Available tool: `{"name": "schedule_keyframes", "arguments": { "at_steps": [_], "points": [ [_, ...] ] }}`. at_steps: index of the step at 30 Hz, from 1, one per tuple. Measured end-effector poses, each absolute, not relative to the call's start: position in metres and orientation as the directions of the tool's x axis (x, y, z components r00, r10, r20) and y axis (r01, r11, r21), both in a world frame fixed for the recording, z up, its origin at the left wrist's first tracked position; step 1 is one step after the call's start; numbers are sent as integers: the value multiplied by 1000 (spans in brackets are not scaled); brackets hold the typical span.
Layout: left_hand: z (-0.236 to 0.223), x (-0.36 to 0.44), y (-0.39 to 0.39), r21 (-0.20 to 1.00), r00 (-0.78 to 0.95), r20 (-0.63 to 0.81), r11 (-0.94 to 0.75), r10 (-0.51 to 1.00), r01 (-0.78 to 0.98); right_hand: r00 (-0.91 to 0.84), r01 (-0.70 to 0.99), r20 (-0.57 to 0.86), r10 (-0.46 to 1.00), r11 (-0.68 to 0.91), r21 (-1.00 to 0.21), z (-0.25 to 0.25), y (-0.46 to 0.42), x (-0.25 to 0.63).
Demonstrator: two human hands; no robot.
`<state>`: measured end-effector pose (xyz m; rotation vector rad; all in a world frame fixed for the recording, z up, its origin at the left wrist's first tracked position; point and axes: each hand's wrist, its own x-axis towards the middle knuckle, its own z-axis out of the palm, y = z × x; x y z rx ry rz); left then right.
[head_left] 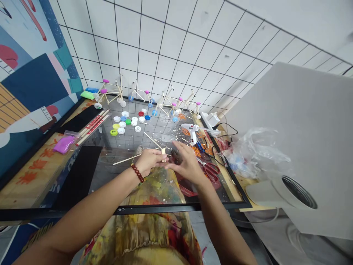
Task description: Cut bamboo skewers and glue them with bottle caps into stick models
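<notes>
My left hand (pixel 150 160), with a brown bead bracelet (pixel 137 173) on its wrist, pinches a small bundle of short wooden sticks (pixel 163 155) upright above the glass tabletop. Close on the right, my right hand (pixel 187 162) is open, thumb and fingers apart, with nothing visible between them. A dark object (pixel 175 156) shows partly behind its fingers; its kind is unclear. One long thin stick (pixel 124 159) lies left of my left hand, and another stick (pixel 152 140) slants just beyond it. Whether my right fingertips touch the bundle is hard to see.
Several bottle caps (pixel 122 124) lie mid-table. Behind them stand stick structures (pixel 164 103) with coloured caps or clay. A white glue gun (pixel 191 131), red-handled scissors (pixel 211 171) and a black cable (pixel 215 156) are at right. Bundled sticks (pixel 93 127) and a purple packet (pixel 65 142) lie left.
</notes>
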<state>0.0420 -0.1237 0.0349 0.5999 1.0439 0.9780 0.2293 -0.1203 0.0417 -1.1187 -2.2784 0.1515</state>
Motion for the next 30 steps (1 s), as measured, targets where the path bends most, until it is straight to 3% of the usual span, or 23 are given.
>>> {"name": "schedule_keyframes", "arguments": {
  "at_steps": [3, 8, 12, 16, 23, 30],
  "points": [
    [35, 42, -124, 795, 165, -453, 481, 876, -369, -356, 766, 439, 825, 526, -369, 47, -137, 281],
    [34, 44, -124, 798, 163, -456, 483, 875, -360, -137, 970, 245, 960, 180, -163, 27, -161, 369],
    [30, 45, -122, 802, 130, -451, 465, 883, -374, -151, 963, 200, 968, 190, -193, 11, -167, 384],
    [28, 45, -121, 813, 124, -438, 451, 890, -368, -86, 990, 139, 987, 100, -99, 16, -162, 376],
    [32, 43, -122, 830, 152, -414, 441, 898, -342, -81, 992, -179, 980, 98, 84, 39, -137, 367],
    [31, 44, -123, 835, 175, -388, 426, 905, -348, -154, 986, -227, 962, 165, 30, 58, -130, 367]
  ]
}}
